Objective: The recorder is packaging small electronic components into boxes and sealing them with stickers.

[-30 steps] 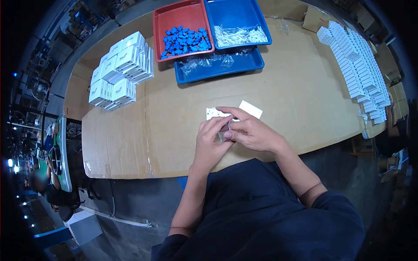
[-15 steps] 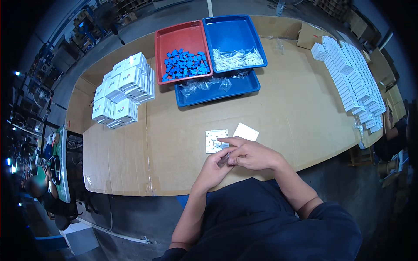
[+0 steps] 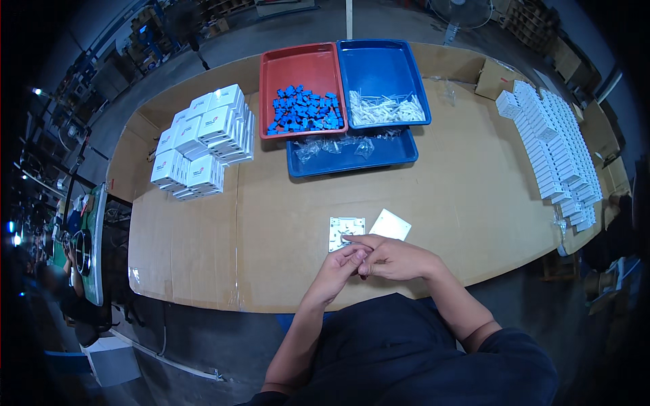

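My left hand (image 3: 336, 271) and my right hand (image 3: 393, 257) meet at the table's near edge, fingertips pressed together around something too small to make out. Just beyond them lies a white square plate with its inner side up (image 3: 345, 231), touched by my right index finger. A plain white square cover (image 3: 391, 224) lies beside it to the right.
A red tray (image 3: 298, 68) holds several blue parts, a blue tray (image 3: 379, 64) holds white parts, and a lower blue tray (image 3: 399, 154) holds clear bags. White boxes (image 3: 200, 139) are stacked at the left. Rows of white boxes (image 3: 555, 145) run along the right. The table is covered in cardboard (image 3: 271, 223).
My hands have shifted slightly toward me and to the right of the white plate, staying joined. The view has moved a little.
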Demonstrator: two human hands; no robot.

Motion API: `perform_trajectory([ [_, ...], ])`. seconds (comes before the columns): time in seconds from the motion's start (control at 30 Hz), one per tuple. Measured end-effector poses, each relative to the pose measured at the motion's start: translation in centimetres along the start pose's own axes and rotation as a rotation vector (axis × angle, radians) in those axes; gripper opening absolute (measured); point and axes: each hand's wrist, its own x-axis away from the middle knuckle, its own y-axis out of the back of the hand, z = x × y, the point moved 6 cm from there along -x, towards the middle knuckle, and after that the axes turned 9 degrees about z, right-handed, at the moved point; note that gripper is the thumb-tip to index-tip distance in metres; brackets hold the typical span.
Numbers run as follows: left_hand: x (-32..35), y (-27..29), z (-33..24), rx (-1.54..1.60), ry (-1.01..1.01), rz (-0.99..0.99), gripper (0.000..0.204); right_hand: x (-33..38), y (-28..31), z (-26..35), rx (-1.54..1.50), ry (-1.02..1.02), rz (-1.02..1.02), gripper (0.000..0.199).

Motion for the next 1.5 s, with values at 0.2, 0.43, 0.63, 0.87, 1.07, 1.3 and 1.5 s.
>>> perform_trajectory([
  [0.2,0.0,0.7,1.2,0.106,0.070,-0.007,0.040,-0.4,1.1,0.4,-0.026,0.020,0.042,0.036],
  [0.43,-0.4,1.4,2.8,0.224,0.126,-0.010,0.054,-0.8,2.2,-0.9,-0.121,-0.009,0.083,0.030],
  [0.63,0.3,1.3,4.3,0.584,0.159,0.083,0.059,-0.6,11.7,-4.7,-0.083,-0.104,-0.302,0.026],
  [0.87,0.5,2.0,5.7,0.854,0.066,0.211,0.053,0.7,24.3,-6.7,0.312,-0.308,-0.788,0.023],
  [1.07,0.0,2.2,5.9,0.946,0.070,0.219,0.054,-0.9,31.9,-11.7,0.529,-0.380,-0.933,0.021],
  [1.3,0.0,2.4,5.8,0.951,0.079,0.187,0.053,-3.6,35.7,-10.9,0.808,-0.525,-0.973,0.018],
  [1.5,-0.4,2.1,5.7,0.945,0.076,0.223,0.053,-5.9,36.9,-12.8,1.162,-0.554,-0.720,0.015],
])
